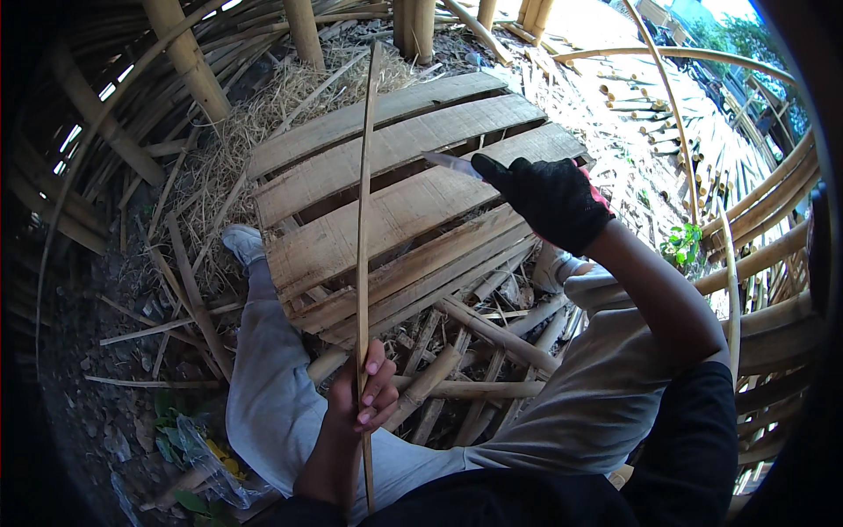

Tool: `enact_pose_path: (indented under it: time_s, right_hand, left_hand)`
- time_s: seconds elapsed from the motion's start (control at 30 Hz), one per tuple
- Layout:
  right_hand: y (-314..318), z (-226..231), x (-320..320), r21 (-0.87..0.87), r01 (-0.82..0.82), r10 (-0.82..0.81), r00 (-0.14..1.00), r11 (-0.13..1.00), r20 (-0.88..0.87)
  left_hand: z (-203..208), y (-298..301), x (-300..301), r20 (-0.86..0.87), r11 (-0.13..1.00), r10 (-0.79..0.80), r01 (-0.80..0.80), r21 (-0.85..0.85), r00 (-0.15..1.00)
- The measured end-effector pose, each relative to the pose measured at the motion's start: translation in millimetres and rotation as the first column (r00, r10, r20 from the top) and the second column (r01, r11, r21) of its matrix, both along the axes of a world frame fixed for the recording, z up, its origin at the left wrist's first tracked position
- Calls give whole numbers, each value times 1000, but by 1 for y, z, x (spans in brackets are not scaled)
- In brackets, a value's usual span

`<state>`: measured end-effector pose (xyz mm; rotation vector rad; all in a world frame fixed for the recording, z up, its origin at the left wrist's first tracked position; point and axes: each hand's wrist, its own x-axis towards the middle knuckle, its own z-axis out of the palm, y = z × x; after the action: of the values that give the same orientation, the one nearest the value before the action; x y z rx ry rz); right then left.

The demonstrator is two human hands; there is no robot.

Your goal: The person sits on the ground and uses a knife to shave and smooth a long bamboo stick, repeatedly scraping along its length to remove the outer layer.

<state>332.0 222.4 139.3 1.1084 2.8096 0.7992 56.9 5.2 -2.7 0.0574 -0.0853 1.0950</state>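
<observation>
My bare left hand (373, 388) is wrapped round a long thin bamboo strip (363, 220) near its lower end. The strip stands almost upright in view and crosses in front of a slatted wooden pallet (395, 215). On the right, my right hand (555, 200) wears a black glove with some red on it and grips a knife (452, 164). Its blade points left over the pallet's slats, apart from the strip. The knife's handle is hidden inside the glove.
Cut bamboo poles (479, 338) lie below the pallet between my legs. Dry shavings (255, 132) heap up behind it at the left. Upright bamboo posts (301, 33) stand at the back, and bent bamboo poles (764, 255) edge the right side. A clear plastic bag (206, 457) lies at lower left.
</observation>
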Motion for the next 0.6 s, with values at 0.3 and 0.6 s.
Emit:
enact_pose_path:
  time_s: [0.3,0.6]
  right_hand:
    - [2,-27,-12,78,103,-107,993,992,54]
    - [-14,-26,-46,39,65,-69,990,997,121]
  left_hand:
    - [0,1,-5,85,996,1,-8,85,996]
    - [-1,-1,-3,103,995,-21,12,95,994]
